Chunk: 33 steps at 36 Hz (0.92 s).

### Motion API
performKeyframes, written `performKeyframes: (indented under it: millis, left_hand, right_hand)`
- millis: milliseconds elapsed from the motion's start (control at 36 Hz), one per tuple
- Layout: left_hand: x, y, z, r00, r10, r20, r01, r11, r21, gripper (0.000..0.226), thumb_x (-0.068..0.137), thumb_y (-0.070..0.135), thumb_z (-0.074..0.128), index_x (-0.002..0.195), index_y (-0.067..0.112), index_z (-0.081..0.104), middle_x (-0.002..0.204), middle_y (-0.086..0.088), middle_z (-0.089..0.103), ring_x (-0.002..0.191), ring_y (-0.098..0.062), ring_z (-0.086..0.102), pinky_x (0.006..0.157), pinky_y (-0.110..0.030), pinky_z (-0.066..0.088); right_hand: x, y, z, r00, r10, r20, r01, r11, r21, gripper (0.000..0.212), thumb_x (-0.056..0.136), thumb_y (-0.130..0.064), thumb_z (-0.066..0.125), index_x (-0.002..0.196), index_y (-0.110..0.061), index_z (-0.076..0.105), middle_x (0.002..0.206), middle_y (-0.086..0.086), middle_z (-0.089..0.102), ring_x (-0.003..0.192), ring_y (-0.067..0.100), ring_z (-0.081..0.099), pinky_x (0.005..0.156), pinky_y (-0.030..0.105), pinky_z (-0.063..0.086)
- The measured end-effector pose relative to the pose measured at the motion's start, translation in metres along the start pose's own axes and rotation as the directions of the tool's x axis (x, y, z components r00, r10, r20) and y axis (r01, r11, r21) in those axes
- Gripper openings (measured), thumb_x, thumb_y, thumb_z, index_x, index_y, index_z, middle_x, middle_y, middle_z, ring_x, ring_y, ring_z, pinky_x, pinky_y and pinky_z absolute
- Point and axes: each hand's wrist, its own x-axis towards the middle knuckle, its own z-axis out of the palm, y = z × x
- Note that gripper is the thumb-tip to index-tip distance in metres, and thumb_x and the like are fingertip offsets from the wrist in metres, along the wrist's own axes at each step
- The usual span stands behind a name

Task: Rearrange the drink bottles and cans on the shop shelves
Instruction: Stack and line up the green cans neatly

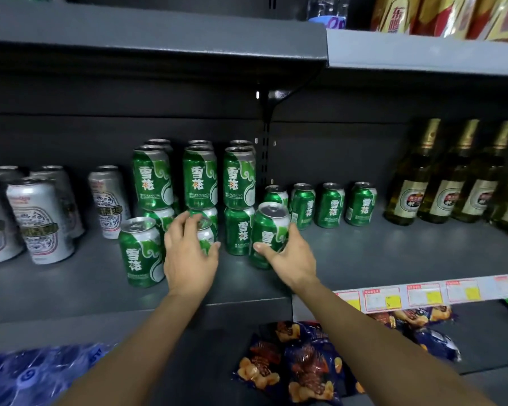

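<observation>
Two glossy green cylindrical cans [269, 232], one gripped per hand [291, 256].

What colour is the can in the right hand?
Green and silver can, seen in the head view.

You face a dark grey shelf [71, 288]. On it green cans [200, 177] stand stacked just behind your hands, silver cans [38, 218] well off to their left, and glass bottles [449, 183] far to their right.
</observation>
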Motion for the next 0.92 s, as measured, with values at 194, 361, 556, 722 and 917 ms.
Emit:
performKeyframes:
  millis: [194,361,556,722,917]
  left_hand:
    - [0.0,-0.005,-0.002,0.999,0.047,-0.019,-0.048,0.998,-0.034,0.052,0.079,0.013,0.074,0.127,0.012,0.053,0.138,-0.005,0.041,0.128,-0.025,0.037,0.094,-0.042,0.045]
    - [-0.014,0.008,0.004,0.96,0.193,-0.205,-0.198,0.98,-0.006,0.054,0.078,0.014,0.07,0.128,0.008,0.05,0.138,-0.013,0.041,0.131,-0.033,0.037,0.11,-0.052,0.03]
    - [-0.039,0.073,0.023,0.914,0.356,-0.193,-0.403,0.851,-0.338,0.038,0.081,0.016,0.051,0.119,0.019,0.05,0.118,0.0,0.053,0.113,-0.011,0.046,0.1,-0.013,0.03]
    - [-0.049,0.118,0.072,0.98,0.061,0.188,0.058,0.82,-0.569,0.059,0.085,0.005,0.062,0.138,0.022,0.04,0.139,0.007,0.038,0.127,-0.011,0.041,0.108,-0.031,0.037]
    - [-0.002,0.131,0.137,0.876,-0.307,0.372,0.465,0.742,-0.483,0.089,0.089,0.014,0.064,0.153,0.013,0.002,0.16,-0.007,0.006,0.146,-0.023,0.011,0.116,-0.032,0.015]
  right_hand:
    - [-0.009,-0.013,0.018,0.995,-0.038,0.095,0.044,0.997,-0.063,0.063,0.072,-0.056,0.073,0.119,-0.023,0.045,0.109,-0.002,0.065,0.102,0.022,0.061,0.087,0.039,0.051]
    - [-0.01,-0.006,0.026,0.991,-0.018,0.134,0.028,0.997,-0.074,0.062,0.075,-0.059,0.069,0.121,-0.025,0.045,0.107,-0.004,0.066,0.102,0.02,0.062,0.085,0.038,0.051]
    - [-0.002,0.008,-0.007,0.99,-0.032,-0.141,0.038,0.998,0.041,0.064,0.084,-0.07,0.036,0.133,-0.03,0.042,0.104,-0.016,0.06,0.104,0.011,0.058,0.085,0.034,0.045]
    - [0.041,0.051,-0.045,0.953,0.042,-0.301,-0.079,0.991,-0.111,0.036,0.098,-0.04,0.044,0.126,-0.018,0.048,0.109,-0.002,0.062,0.114,0.022,0.05,0.082,0.035,0.042]
    - [0.093,0.076,-0.077,0.981,-0.043,-0.189,-0.023,0.943,-0.332,0.041,0.098,-0.033,0.048,0.135,-0.016,0.043,0.127,0.004,0.057,0.122,0.023,0.044,0.088,0.034,0.042]
